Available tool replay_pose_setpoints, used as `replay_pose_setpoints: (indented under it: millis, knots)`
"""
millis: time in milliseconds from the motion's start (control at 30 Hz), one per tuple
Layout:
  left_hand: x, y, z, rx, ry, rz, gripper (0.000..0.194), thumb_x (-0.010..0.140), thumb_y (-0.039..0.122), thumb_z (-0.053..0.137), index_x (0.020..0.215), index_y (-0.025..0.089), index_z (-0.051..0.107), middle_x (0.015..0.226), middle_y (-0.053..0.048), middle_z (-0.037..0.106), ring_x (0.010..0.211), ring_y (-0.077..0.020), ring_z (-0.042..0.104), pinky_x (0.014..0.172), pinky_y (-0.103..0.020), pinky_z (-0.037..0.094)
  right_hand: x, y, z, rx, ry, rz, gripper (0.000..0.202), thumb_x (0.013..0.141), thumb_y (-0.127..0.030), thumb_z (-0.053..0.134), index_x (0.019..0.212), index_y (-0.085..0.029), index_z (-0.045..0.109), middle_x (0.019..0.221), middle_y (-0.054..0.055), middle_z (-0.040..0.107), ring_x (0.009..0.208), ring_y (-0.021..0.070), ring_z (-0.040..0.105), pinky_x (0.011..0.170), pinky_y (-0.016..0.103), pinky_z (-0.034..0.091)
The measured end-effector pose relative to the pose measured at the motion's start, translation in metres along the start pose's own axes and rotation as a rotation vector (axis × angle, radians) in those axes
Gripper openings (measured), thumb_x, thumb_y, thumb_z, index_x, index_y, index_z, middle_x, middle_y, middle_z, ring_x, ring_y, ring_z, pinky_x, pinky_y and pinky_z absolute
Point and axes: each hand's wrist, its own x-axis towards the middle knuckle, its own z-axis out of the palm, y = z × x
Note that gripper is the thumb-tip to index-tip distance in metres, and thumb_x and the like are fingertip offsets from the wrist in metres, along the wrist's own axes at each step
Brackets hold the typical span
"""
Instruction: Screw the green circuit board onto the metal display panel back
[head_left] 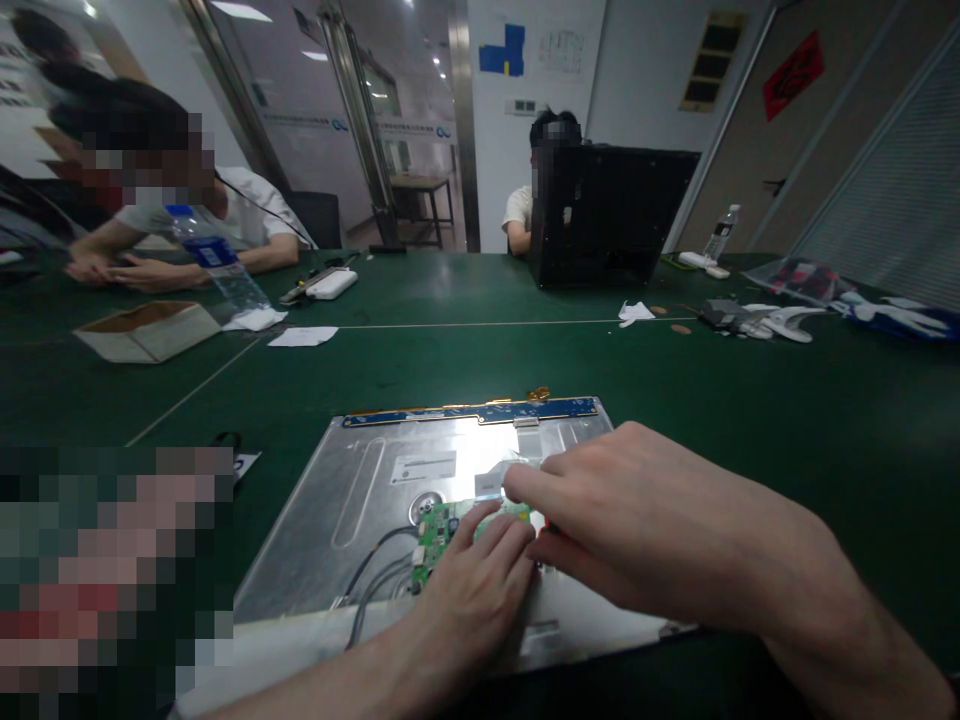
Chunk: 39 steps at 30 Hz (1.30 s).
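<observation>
A flat display panel (307, 520) lies on the table with its silvery metal back up and a narrow blue circuit strip (420, 417) along its far edge. My left hand (484, 580) holds a small green circuit board (431, 530) against the panel, fingers bent over it. Dark cables (371, 570) run out from the board's left side. Right beside it, my right hand (607, 500) is closed, its fingertips close to the left ones. A bit of red (550, 524) shows under its fingers, but the rest of that thing is hidden.
Beyond the panel, a black monitor-like case (615, 215) stands on the green table (420, 355). At the left are a cardboard tray (157, 335) and a tilted water bottle (221, 265). White gloves (780, 322) lie right. Two people sit across the table.
</observation>
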Motion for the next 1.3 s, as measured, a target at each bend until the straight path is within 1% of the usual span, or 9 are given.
replay_pose_setpoints:
  millis: [100, 233, 467, 767, 867, 967, 1033, 1133, 1300]
  knots:
    - [0.0010, 0.0005, -0.0009, 0.007, -0.002, -0.015, 0.030, 0.094, 0.008, 0.033, 0.083, 0.017, 0.059, 0.084, -0.002, 0.062, 0.085, -0.0188, 0.054, 0.099, -0.037, 0.030, -0.0004, 0.0000, 0.0007, 0.007, 0.008, -0.010, 0.010, 0.092, -0.022, 0.047, 0.100, -0.020, 0.052, 0.078, 0.000, 0.065, 0.065, 0.0149, 0.057, 0.054, 0.028, 0.032]
    - [0.0014, 0.0011, 0.0001, 0.017, 0.031, -0.019, 0.035, 0.096, 0.009, 0.028, 0.081, 0.016, 0.058, 0.082, -0.002, 0.061, 0.084, -0.0192, 0.054, 0.098, -0.037, 0.030, -0.0008, -0.0003, 0.0002, 0.004, 0.006, -0.012, 0.009, 0.091, -0.021, 0.049, 0.100, -0.020, 0.052, 0.078, 0.001, 0.066, 0.066, 0.0153, 0.059, 0.054, 0.028, 0.033]
    - [-0.0004, 0.0005, 0.0023, 0.040, -0.004, -0.006, 0.026, 0.094, 0.008, 0.034, 0.087, 0.016, 0.058, 0.086, -0.003, 0.061, 0.086, -0.0191, 0.053, 0.099, -0.037, 0.031, -0.0006, -0.0005, -0.0008, -0.001, 0.003, -0.021, 0.011, 0.090, -0.020, 0.049, 0.101, -0.021, 0.052, 0.080, 0.000, 0.066, 0.067, 0.0149, 0.058, 0.053, 0.027, 0.032]
    - [0.0002, 0.0018, 0.0010, 0.007, -0.010, -0.026, 0.026, 0.093, 0.008, 0.035, 0.085, 0.016, 0.059, 0.085, -0.003, 0.062, 0.085, -0.0191, 0.054, 0.098, -0.036, 0.032, -0.0004, 0.0005, 0.0017, -0.003, 0.018, -0.011, 0.008, 0.091, -0.021, 0.048, 0.099, -0.021, 0.051, 0.079, 0.000, 0.066, 0.065, 0.0148, 0.058, 0.051, 0.028, 0.031]
    - [0.0001, 0.0015, 0.0006, -0.008, -0.040, -0.037, 0.025, 0.093, 0.010, 0.035, 0.089, 0.016, 0.059, 0.088, -0.004, 0.063, 0.087, -0.0199, 0.054, 0.098, -0.037, 0.032, -0.0010, 0.0003, 0.0019, 0.007, 0.007, -0.019, 0.009, 0.090, -0.022, 0.050, 0.099, -0.021, 0.050, 0.080, 0.000, 0.065, 0.067, 0.0150, 0.058, 0.052, 0.028, 0.032]
    - [-0.0008, 0.0012, 0.0020, -0.010, -0.080, -0.048, 0.023, 0.093, 0.012, 0.037, 0.095, 0.016, 0.059, 0.090, -0.004, 0.063, 0.089, -0.0201, 0.055, 0.098, -0.038, 0.033, -0.0011, -0.0001, 0.0012, 0.012, 0.002, -0.042, 0.015, 0.086, -0.020, 0.054, 0.100, -0.021, 0.049, 0.085, 0.001, 0.065, 0.070, 0.0152, 0.057, 0.054, 0.028, 0.033]
    - [-0.0014, 0.0009, 0.0032, -0.008, -0.076, -0.049, 0.024, 0.093, 0.011, 0.037, 0.096, 0.016, 0.060, 0.091, -0.004, 0.064, 0.090, -0.0200, 0.056, 0.099, -0.037, 0.033, -0.0007, -0.0001, 0.0010, 0.011, 0.002, -0.054, 0.019, 0.084, -0.017, 0.055, 0.101, -0.021, 0.049, 0.087, 0.001, 0.065, 0.069, 0.0147, 0.056, 0.054, 0.028, 0.033]
    - [-0.0019, 0.0004, 0.0042, -0.002, -0.055, -0.048, 0.025, 0.093, 0.010, 0.036, 0.092, 0.016, 0.060, 0.088, -0.004, 0.064, 0.089, -0.0197, 0.056, 0.099, -0.037, 0.033, -0.0003, 0.0004, 0.0010, 0.007, -0.002, -0.047, 0.021, 0.083, -0.015, 0.055, 0.101, -0.021, 0.048, 0.085, 0.000, 0.064, 0.067, 0.0140, 0.055, 0.053, 0.028, 0.033]
    - [-0.0006, 0.0000, 0.0032, -0.020, -0.036, -0.050, 0.024, 0.095, 0.012, 0.037, 0.092, 0.017, 0.060, 0.089, -0.003, 0.064, 0.088, -0.0193, 0.055, 0.099, -0.037, 0.032, 0.0004, 0.0009, 0.0014, 0.016, 0.014, -0.020, 0.013, 0.087, -0.021, 0.054, 0.100, -0.021, 0.050, 0.082, 0.000, 0.065, 0.068, 0.0148, 0.057, 0.053, 0.028, 0.033]
